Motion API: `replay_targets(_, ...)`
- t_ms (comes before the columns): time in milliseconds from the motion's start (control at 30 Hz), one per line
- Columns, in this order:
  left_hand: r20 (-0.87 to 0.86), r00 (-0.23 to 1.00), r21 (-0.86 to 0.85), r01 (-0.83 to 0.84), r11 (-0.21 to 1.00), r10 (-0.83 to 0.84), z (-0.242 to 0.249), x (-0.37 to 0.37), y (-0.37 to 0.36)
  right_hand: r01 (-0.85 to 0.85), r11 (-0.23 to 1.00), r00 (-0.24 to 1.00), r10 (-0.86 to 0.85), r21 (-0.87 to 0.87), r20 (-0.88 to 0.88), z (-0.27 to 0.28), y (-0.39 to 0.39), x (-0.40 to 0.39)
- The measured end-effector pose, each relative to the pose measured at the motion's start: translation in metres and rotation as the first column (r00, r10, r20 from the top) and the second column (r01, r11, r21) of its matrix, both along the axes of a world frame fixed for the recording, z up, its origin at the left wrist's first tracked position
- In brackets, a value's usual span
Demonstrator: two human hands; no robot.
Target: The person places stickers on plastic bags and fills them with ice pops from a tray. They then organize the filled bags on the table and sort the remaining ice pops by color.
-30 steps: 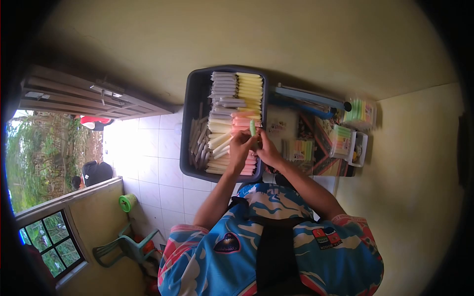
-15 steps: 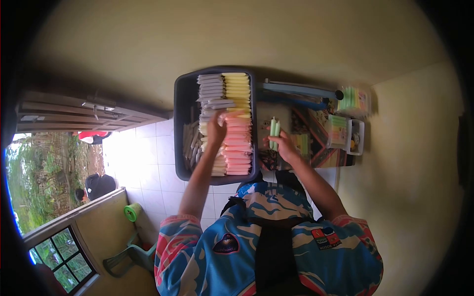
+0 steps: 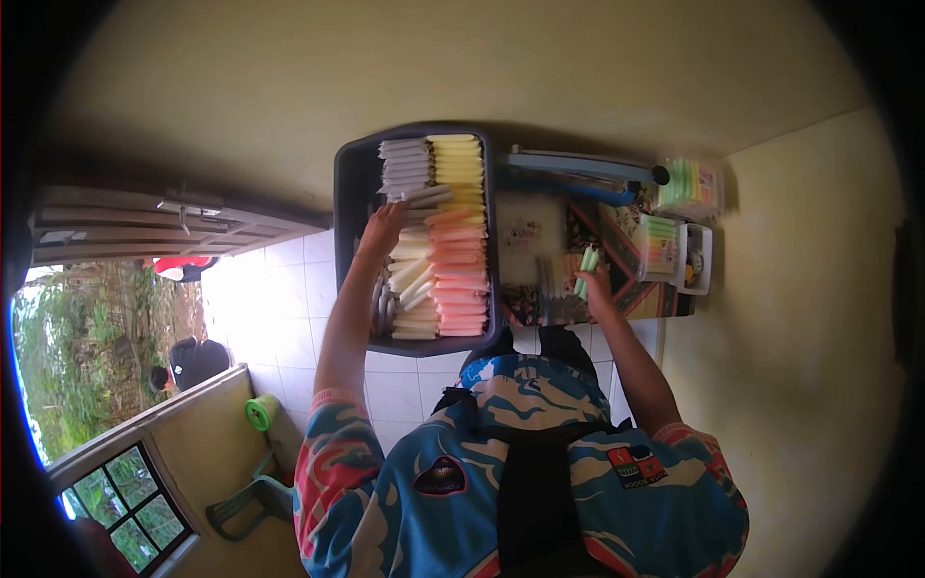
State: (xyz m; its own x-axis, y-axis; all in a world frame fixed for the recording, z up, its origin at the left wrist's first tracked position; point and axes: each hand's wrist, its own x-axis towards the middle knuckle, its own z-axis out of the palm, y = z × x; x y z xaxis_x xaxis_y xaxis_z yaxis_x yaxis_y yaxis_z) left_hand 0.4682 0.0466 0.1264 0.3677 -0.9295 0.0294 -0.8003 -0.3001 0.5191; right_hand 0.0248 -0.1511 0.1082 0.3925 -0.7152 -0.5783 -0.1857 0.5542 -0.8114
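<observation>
A dark tub holds rows of slim sealed sticks that look like ice pops. The yellow ice pops lie at the far end, with the pink ice pops nearer me and cream ones beside those. My left hand is inside the tub, its fingers closed at the left ends of a few grey ice pops. Farther right, my right hand grips a small bunch of green ice pops upright over the patterned mat.
Right of the tub lie a clear plastic sheet and a patterned mat. Filled clear boxes and a white bin stand at the right. A blue-grey folded frame runs along the wall. A person is outside.
My left hand has moved left from the pink rows to the grey ice pops. The right hand has carried the green ice pops right and slightly nearer to me.
</observation>
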Motion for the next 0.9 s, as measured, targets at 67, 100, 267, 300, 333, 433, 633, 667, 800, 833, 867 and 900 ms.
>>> replay_targets(67,-0.052,0.999,-0.016,0.000,1.000,-0.001,-0.009,0.009,0.002,-0.023,0.999,1.000,0.022,-0.048,-0.012,0.000,-0.006,0.003)
replay_targets(100,-0.057,0.998,-0.019,0.010,1.000,-0.011,-0.010,0.011,0.002,-0.024,0.999,1.000,0.024,-0.038,0.004,-0.002,-0.008,0.004)
replay_targets(267,-0.043,0.996,0.042,0.085,0.995,-0.083,-0.006,0.017,-0.004,-0.048,0.998,0.999,0.048,-0.033,0.012,-0.011,-0.013,0.008)
replay_targets(300,-0.063,0.995,0.071,0.084,0.994,-0.080,-0.003,0.017,-0.005,-0.041,0.998,0.999,0.041,-0.037,0.009,-0.010,-0.012,0.009)
replay_targets(333,-0.083,0.994,0.101,0.084,0.991,-0.076,-0.001,0.018,-0.004,-0.033,0.999,0.999,0.034,-0.040,0.007,-0.009,-0.010,0.011)
replay_targets(433,0.032,0.991,0.121,0.128,0.984,-0.133,0.001,0.020,-0.005,-0.023,0.999,1.000,0.022,-0.031,-0.007,-0.006,-0.010,0.013)
replay_targets(633,0.281,0.920,0.276,0.193,0.942,-0.271,0.002,0.010,-0.001,-0.028,0.999,1.000,0.028,-0.031,-0.004,-0.014,-0.018,0.016)
replay_targets(667,0.297,0.912,0.287,0.197,0.938,-0.283,0.000,0.010,-0.003,-0.023,0.999,1.000,0.023,-0.029,-0.009,-0.014,-0.019,0.017)
replay_targets(800,0.287,0.902,0.321,0.225,0.920,-0.321,0.002,0.007,-0.006,-0.055,0.998,0.998,0.054,-0.021,-0.028,-0.021,-0.023,0.016)
replay_targets(833,0.268,0.905,0.326,0.237,0.915,-0.330,0.001,0.008,-0.007,-0.059,0.998,0.998,0.058,-0.022,-0.018,-0.023,-0.023,0.016)
replay_targets(867,0.242,0.919,0.293,0.238,0.926,-0.312,0.000,0.010,-0.006,-0.062,0.998,0.998,0.061,-0.023,-0.008,-0.024,-0.023,0.015)
replay_targets(900,0.215,0.931,0.260,0.237,0.936,-0.295,-0.009,0.016,0.000,-0.043,0.999,0.999,0.043,-0.024,-0.011,-0.019,-0.022,0.016)
